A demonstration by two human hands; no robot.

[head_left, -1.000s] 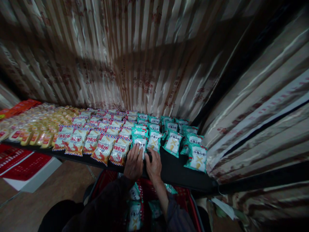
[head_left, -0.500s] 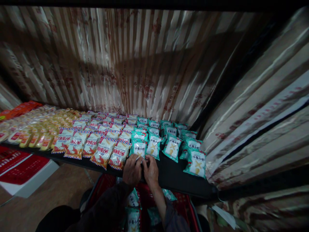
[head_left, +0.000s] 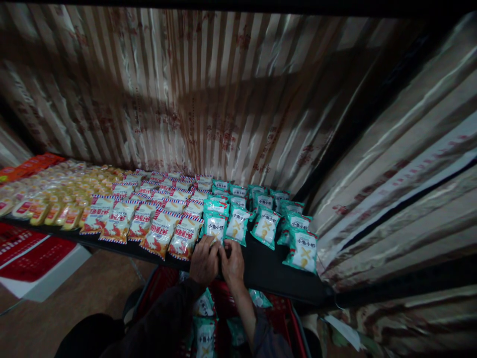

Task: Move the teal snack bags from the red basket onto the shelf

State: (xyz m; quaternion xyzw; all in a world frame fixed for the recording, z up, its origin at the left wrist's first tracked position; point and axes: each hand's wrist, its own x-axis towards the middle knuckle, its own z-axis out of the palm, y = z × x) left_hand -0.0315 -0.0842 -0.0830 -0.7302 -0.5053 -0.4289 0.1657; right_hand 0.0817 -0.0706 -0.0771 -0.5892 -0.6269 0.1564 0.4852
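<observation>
teal-and-white pillow-shaped plastic snack bag point(head_left: 215, 224): near front edge of flat black shelf point(head_left: 264, 266) | left hand point(head_left: 204, 261), right hand point(head_left: 233, 263): fingers curled at its lower end, cannot tell if gripping | likely light, soft, slippery, crushable; best held by sealed ends

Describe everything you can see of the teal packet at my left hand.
The teal packet looks like glossy, crinkled plastic, its white front showing dark lettering. It seems puffed, tilting back at the front of its row on the black shelf, between a striped-edged packet and another teal one. The left hand hides its lower part, apparently touching it.
</observation>
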